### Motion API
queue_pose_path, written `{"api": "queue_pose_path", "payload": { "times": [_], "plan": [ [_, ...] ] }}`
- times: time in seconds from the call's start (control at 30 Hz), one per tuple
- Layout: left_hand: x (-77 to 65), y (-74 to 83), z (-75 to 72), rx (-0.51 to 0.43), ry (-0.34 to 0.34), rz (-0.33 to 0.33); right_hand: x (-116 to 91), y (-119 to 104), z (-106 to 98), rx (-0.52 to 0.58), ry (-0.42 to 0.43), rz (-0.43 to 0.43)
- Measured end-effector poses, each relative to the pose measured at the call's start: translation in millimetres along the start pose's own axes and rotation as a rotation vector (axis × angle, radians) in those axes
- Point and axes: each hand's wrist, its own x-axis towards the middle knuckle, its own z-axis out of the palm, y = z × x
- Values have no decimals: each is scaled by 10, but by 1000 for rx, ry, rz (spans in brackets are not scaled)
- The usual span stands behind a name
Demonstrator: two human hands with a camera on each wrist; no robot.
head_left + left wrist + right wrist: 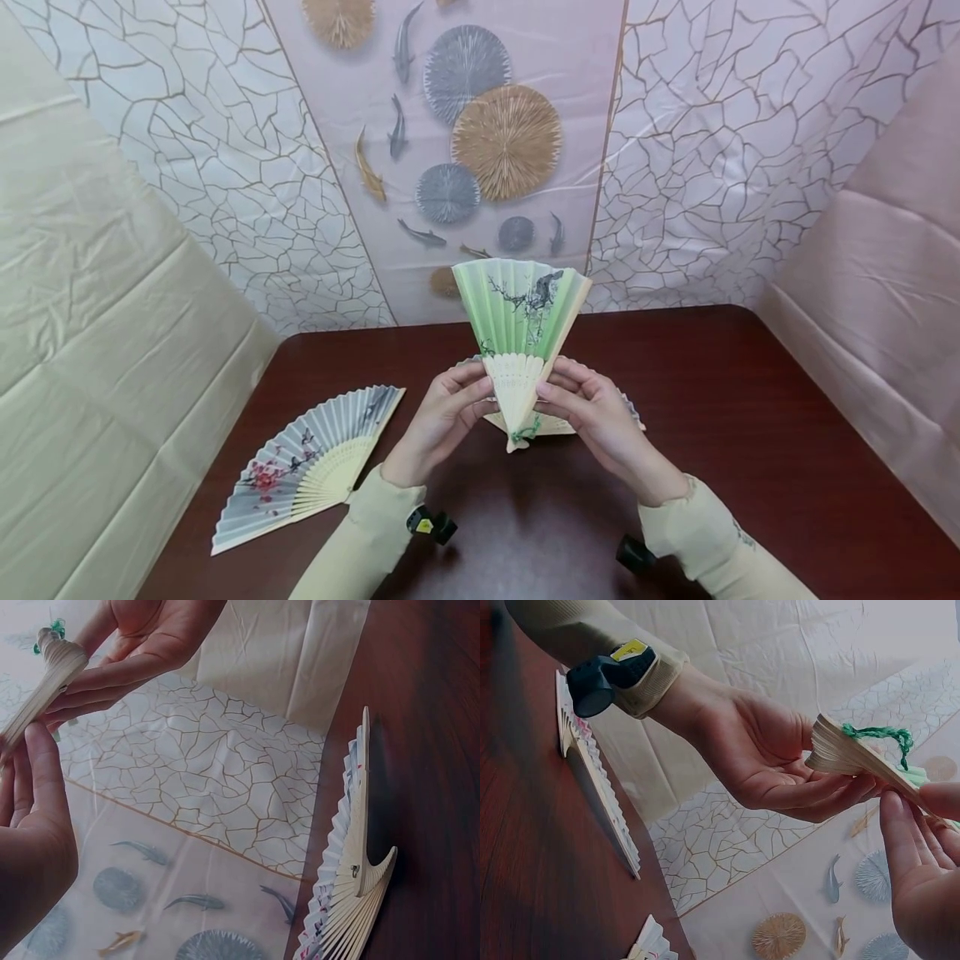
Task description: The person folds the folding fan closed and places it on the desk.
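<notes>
A green folding fan point(517, 312), partly spread and printed with a dark branch, is held upright above the table between both hands. My left hand point(447, 414) pinches its left edge near the pale ribs, thumb in front and fingers behind. On the opposite edge, my right hand point(592, 414) pinches the outer rib the same way. A green cord point(527, 431) hangs at the fan's pivot end. The right wrist view shows the stacked ribs edge-on, with the left hand point(761, 754) beside them and the right hand point(930, 877) at the lower right.
A grey fan with red blossoms point(307, 462) lies spread on the dark red table point(720, 417) at the left. Another spread fan point(557, 423) lies behind the hands, largely hidden. Patterned cloth point(675, 167) stands at the back, with plain cloth walls at both sides.
</notes>
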Motion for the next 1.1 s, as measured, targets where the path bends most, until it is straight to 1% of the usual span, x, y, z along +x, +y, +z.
{"api": "queue_pose_path", "payload": {
  "times": [0.23,0.37,0.47,0.67,1.1],
  "plan": [
    [5,0,-4,12,7,-21,16,4,4,-12,-24,2],
    [10,-9,4,18,-11,-32,6,0,4,-11,-28,-1],
    [10,-20,-15,16,-22,-36,8,6,7,-2,-34,1],
    [-23,-34,-36,46,-21,-49,7,47,20,9,-51,7],
    [-33,-19,3,92,39,-58,-3,58,25,16,-60,-14]
  ]
}}
